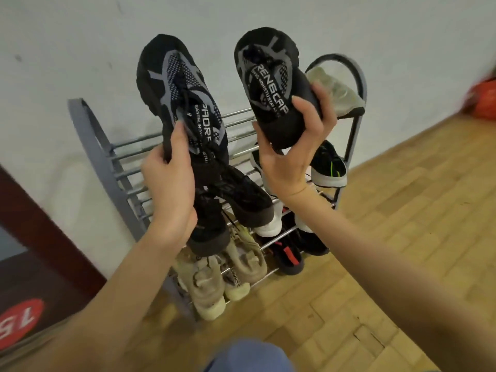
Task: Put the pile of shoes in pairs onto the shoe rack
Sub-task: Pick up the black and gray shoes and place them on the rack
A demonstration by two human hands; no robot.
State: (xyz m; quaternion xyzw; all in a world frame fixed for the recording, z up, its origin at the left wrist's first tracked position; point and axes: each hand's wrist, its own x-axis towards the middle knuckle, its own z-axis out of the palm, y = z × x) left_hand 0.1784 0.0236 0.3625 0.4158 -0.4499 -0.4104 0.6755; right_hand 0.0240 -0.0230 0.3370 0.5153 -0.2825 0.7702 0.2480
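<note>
Above the grey metal shoe rack [88, 135] that stands against the pale wall, two bare hands hold up a matching pair of shoes. The left hand [167, 183] has its grip closed on the black-and-grey knit sneaker with white lettering [177, 87], pinching it near the collar, toe pointing up toward the wall. The right hand [292, 146] has its grip wrapped around the heel end of the second black-and-grey knit sneaker [271, 84], also toe up. The two sneakers are side by side, apart. On the rack's top tier a pale translucent shoe [332, 89] lies at the right end. Lower tiers carry a black chunky shoe [247, 194], a black shoe with a green stripe [328, 165], beige sneakers [214, 288] and black shoes with red marks [288, 256]. The wooden parquet floor [402, 237] spreads to the right.
</note>
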